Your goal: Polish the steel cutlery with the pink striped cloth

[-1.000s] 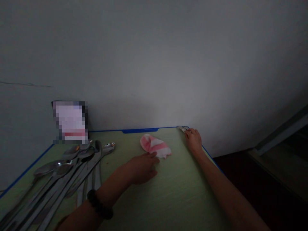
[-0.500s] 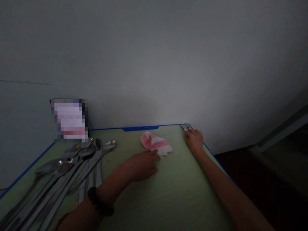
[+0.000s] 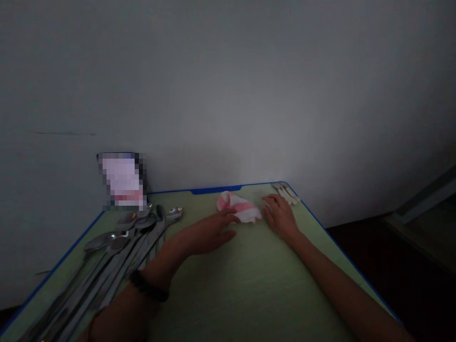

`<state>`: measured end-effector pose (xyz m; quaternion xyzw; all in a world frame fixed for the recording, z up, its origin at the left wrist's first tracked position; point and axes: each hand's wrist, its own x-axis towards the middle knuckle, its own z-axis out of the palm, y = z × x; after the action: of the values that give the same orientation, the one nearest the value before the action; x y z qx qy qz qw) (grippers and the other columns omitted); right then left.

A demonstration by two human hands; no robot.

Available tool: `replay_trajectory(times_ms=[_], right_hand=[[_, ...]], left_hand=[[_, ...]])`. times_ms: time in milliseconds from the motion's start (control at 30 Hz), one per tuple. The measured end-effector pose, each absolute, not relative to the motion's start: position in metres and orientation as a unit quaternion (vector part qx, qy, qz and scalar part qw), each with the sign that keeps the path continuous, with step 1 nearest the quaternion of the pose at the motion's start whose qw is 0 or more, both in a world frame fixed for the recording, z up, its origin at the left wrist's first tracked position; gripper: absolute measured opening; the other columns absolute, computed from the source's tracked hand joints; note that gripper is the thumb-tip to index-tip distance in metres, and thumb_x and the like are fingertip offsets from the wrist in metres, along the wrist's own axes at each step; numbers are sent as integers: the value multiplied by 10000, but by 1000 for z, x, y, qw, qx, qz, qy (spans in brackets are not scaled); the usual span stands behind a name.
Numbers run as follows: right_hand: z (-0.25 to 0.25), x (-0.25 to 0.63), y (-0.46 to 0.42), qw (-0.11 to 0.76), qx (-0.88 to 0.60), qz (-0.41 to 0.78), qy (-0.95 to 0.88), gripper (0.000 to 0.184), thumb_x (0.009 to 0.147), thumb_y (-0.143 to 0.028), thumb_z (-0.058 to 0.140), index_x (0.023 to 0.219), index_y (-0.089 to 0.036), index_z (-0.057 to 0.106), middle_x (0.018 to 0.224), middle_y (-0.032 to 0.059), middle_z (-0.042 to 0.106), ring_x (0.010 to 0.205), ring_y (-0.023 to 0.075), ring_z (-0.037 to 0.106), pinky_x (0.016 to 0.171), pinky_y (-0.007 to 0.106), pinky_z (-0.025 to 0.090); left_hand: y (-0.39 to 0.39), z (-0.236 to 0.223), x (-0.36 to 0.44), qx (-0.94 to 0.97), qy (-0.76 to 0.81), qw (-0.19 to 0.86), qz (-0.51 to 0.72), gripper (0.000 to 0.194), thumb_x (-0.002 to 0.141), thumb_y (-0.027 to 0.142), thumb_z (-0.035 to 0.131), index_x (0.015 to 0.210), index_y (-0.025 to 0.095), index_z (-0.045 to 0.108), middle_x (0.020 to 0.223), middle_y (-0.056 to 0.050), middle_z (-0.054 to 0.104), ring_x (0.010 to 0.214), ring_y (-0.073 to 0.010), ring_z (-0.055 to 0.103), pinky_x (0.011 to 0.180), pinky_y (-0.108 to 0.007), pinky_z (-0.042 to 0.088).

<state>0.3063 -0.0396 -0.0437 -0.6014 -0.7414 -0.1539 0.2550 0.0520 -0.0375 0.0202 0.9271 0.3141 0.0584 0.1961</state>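
A crumpled pink-and-white striped cloth lies on the table between my hands. My left hand is at its near left edge with fingers stretched out; whether the fingertips touch it I cannot tell. My right hand is just right of the cloth, fingers apart and holding nothing. Behind it, at the far right corner, two forks with pale handles lie side by side. On the left of the table a pile of metal spoons and other cutlery lies partly hidden by my left forearm.
The green tabletop has a blue rim and stands against a grey wall. A device with a blurred screen leans on the wall at the back left. Dark floor drops away on the right.
My right hand has let go of a fork at the far right corner and moved left towards the cloth. My left hand stays beside the cloth. The view has shifted slightly.
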Motion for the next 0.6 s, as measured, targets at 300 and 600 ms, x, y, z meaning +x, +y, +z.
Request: replay_trajectory(times_ms=[300,600], right_hand=[[-40,204,-47,262,-494,-26,-829,529,818,-399,476,1304,-215,378,1257,108,452,1150,267,371,924,417,320],[-57,178,-19,268,-573,-55,-772,411,799,-325,486,1197,-220,487,1039,125,526,924,269,456,768,388,355]], left_hand=[[-24,52,-62,831,552,69,-18,373,819,433,419,1021,157,568,1043,-118,592,948,-239,556,777,-326,434],[-15,37,-102,789,590,137,-100,245,678,381,553,689,152,641,719,-94,660,645,-209,600,570,-279,426]])
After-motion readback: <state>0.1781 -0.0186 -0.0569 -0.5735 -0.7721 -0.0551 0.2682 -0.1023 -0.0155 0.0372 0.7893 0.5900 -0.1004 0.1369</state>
